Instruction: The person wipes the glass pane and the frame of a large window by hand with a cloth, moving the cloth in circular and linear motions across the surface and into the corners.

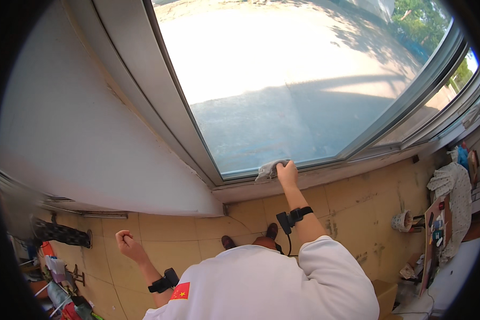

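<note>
My right hand point(287, 174) grips a grey cloth point(270, 169) at the bottom of a large window pane point(264, 132). The cloth is bunched against the lower rail of the metal window frame point(320, 162), and part of it hangs over the sill. Off to the left, my left hand point(129, 245) is held up in the air with its fingers curled, near nothing; I see no object in it. Each forearm wears a black strap with a small device. Pale haze and faint streaks show on the lower glass.
A white wall point(104, 160) borders the window on the left. At far left another person's leg point(62, 233) stands near piled items point(64, 296). On the right are a cluttered table point(438, 236), a draped patterned cloth point(456, 200), a small bin point(402, 221) and a cardboard box point(384, 294).
</note>
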Available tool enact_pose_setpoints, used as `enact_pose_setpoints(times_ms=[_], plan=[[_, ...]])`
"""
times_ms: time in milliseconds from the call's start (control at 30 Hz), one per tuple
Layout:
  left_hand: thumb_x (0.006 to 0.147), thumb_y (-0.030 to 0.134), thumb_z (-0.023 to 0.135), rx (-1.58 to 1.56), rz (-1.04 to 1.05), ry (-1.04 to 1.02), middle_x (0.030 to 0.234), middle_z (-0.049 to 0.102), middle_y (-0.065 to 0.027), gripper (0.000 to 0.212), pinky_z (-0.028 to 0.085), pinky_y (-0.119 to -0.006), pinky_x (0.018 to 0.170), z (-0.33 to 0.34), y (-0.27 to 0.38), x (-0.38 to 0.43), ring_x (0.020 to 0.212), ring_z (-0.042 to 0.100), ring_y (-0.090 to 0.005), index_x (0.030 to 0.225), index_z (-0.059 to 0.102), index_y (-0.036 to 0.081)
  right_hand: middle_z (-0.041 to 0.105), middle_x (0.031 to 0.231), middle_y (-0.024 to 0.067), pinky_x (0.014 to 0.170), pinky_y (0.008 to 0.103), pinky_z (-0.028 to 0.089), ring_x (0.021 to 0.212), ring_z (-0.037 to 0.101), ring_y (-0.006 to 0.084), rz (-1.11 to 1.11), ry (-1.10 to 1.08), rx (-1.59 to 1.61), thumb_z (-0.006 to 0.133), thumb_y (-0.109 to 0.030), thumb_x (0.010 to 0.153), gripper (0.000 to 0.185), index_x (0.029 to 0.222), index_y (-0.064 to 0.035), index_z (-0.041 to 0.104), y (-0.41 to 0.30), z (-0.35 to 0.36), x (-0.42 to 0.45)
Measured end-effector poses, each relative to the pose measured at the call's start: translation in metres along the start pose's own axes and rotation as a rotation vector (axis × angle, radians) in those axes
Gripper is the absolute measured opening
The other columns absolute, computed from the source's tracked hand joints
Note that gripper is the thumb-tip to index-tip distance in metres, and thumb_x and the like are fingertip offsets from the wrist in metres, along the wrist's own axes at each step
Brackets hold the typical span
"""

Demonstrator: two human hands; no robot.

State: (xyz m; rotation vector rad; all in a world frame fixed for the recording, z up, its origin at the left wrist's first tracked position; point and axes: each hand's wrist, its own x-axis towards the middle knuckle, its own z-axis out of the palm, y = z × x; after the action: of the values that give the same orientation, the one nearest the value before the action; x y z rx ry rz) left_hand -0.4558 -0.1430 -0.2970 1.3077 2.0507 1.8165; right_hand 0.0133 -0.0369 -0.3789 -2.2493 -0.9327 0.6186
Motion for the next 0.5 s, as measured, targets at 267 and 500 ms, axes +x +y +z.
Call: enact_pose_setpoints(times_ms=[267, 500], plan=[[0.078, -0.007, 0.035, 0.015, -0.026, 0.037, 0.064, 0.039, 0.0013, 0.018, 0.029, -0.018, 0.050, -0.038, -0.021, 0.013, 0.058, 0.036, -0.0071, 0.071, 0.046, 0.005, 0.056, 0.073, 0.0130, 0.052, 0.0339, 0.049, 0.062, 0.056, 0.0209, 0.050, -0.326, 0.367, 0.054, -0.024, 0.074, 0.038, 0.088, 0.0103, 0.051, -0.039, 0.112, -0.039], [0.080, -0.006, 0.034, 0.022, -0.020, 0.044, 0.066, 0.038, 0.0013, 0.018, 0.030, -0.018, 0.052, -0.039, -0.032, 0.011, 0.058, 0.035, -0.0075, 0.072, 0.045, 0.005, 0.058, 0.083, 0.0112, 0.060, 0.0325, 0.054, 0.070, 0.060, 0.0222, 0.288, -0.699, 0.890, 0.055, -0.020, 0.076, 0.027, 0.091, 0.0033, 0.056, -0.067, 0.107, -0.060]])
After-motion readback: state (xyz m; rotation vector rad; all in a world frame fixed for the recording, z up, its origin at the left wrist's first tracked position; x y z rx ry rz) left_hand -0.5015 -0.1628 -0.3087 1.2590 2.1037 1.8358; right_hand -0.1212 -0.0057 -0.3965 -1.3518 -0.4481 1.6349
